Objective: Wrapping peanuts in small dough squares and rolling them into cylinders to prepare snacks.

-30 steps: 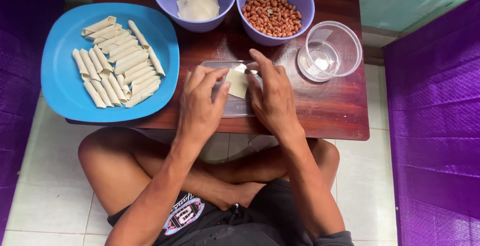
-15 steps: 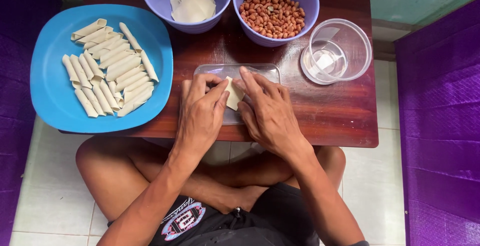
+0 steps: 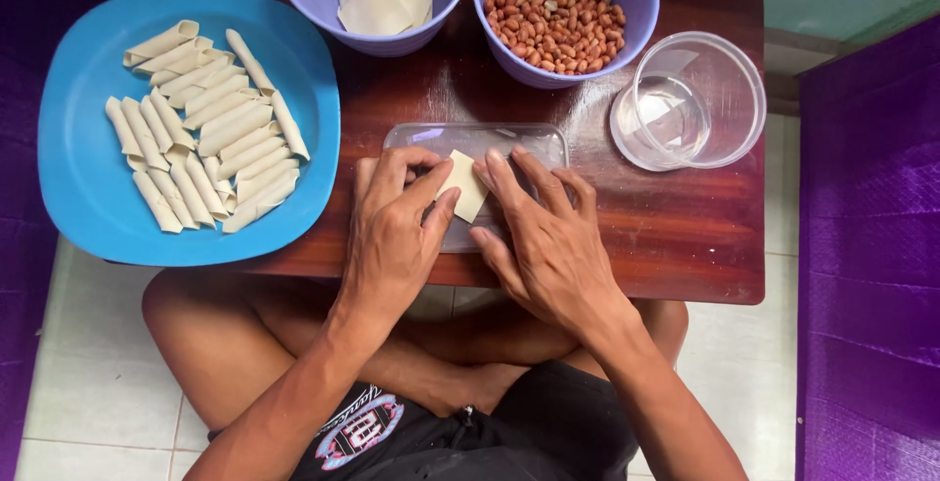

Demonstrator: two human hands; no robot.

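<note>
My left hand and right hand pinch wrapper over clear tray; thin, limp, tears easily, so I take edges only

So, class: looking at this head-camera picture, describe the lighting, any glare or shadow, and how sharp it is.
Head view: soft, even daylight; sharp throughout, no motion blur. Pale glare on the clear tray and clear round container, and a sheen on the wooden table. Faint shadow under the left hand and right hand on the dough square.
</note>
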